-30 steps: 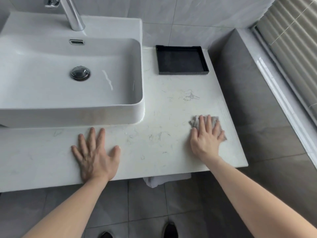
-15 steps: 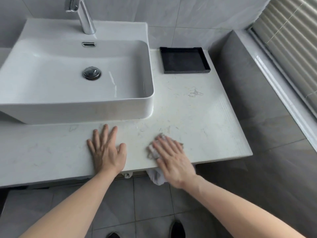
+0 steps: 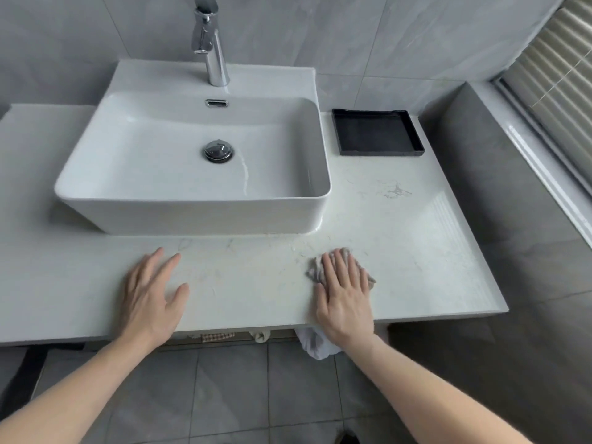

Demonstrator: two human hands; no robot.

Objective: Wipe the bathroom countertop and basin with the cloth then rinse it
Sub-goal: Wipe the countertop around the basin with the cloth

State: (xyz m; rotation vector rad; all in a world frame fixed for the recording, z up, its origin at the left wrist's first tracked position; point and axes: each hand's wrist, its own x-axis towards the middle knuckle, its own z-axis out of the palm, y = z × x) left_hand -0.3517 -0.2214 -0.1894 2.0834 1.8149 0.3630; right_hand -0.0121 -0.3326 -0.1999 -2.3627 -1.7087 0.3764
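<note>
A white marble countertop (image 3: pixel 416 238) carries a white rectangular basin (image 3: pixel 134 174) with a chrome tap (image 3: pixel 213 56) and a round drain plug (image 3: pixel 218 151). My right hand (image 3: pixel 344 296) lies flat, fingers together, pressing a small grey cloth (image 3: pixel 315 269) onto the countertop just in front of the basin's right corner. Most of the cloth is hidden under the palm. My left hand (image 3: pixel 150 296) rests flat on the countertop in front of the basin, fingers spread and holding nothing.
A shallow black tray (image 3: pixel 378 151) sits at the back right of the countertop by the wall. A window with blinds (image 3: pixel 557 68) is at the right. A white fabric (image 3: pixel 315 344) hangs under the counter edge. Grey floor tiles lie below.
My right hand swept the cloth left along the counter's front, then came part of the way back to the right. The view shifted so the basin sits more central. My left hand stays flat.
</note>
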